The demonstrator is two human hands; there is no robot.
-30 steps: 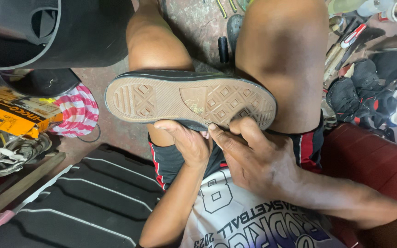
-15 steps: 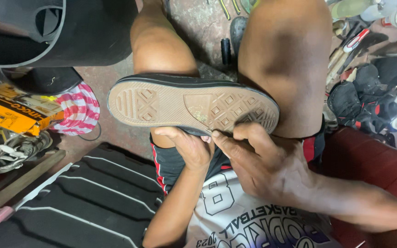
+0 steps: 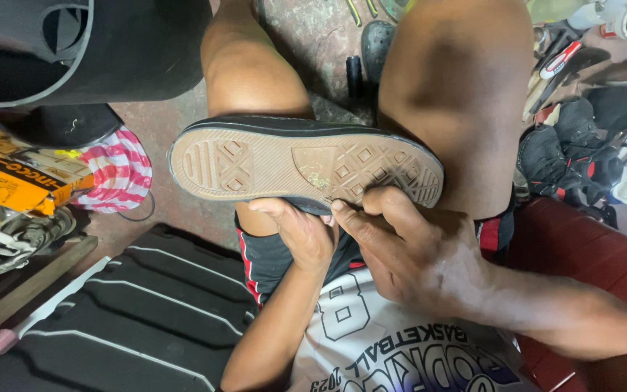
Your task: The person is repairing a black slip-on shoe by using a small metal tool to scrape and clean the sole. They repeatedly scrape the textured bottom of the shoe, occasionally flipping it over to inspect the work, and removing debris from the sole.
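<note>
We hold the black canvas shoe with the tan patterned rubber sole (image 3: 306, 165) sole-up across our lap, resting between our bare knees and just above both hands. Compared with a second ago, the shoe sits a little lower and closer to us, and its near edge has come down onto our fingertips; the hands themselves keep almost the same place. We judge that this small shift brings the seam between the sole and the black edging right under our thumbs, so the work on that edge goes on rather than starts or ends.

Our left hand (image 3: 299, 231) curls under the near edge of the shoe, its fingers bent and pressed together against the black rim, thumb on top. Our right hand (image 3: 408, 254) meets it from the right, with thumb and forefinger pinching the same rim just beside the left thumb; the other fingers are folded over the sole's edge near the toe part.

The shoe's long axis runs nearly level from left to right, tilting slightly down to the right. The narrower heel, with its cross pattern, points left, away from both hands; the broader forefoot with diamond tread points right, above our right hand.

To the left of our left hand lie a black ribbed plastic case (image 3: 139, 312) and a pink-and-white striped cloth (image 3: 117, 170).
</note>
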